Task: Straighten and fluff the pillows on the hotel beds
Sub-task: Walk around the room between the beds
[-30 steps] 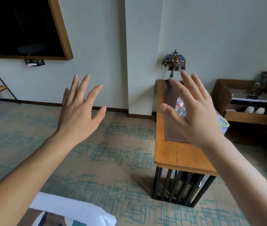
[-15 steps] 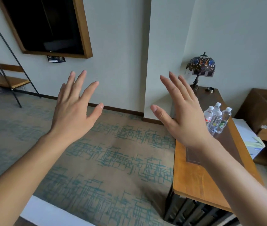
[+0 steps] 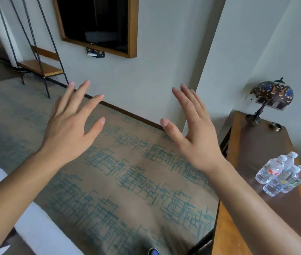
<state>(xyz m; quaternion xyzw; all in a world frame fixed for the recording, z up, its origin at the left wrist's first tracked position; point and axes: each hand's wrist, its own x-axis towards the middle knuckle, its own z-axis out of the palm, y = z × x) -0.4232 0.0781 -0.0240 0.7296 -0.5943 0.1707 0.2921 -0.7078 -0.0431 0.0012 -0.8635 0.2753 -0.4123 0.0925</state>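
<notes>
From my head camera, my left hand (image 3: 67,129) at nine o'clock and my right hand (image 3: 195,137) at three are raised over the carpet (image 3: 127,181), fingers spread wide, holding nothing. No pillow is in sight; white bedding (image 3: 35,227) edges in at seven o'clock. Water bottles (image 3: 283,173) stand on the desk (image 3: 256,144) at four.

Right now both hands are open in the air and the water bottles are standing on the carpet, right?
Not quite. The head view shows the water bottles standing on the wooden desk, not the carpet. The left hand and right hand are open in the air.
</notes>
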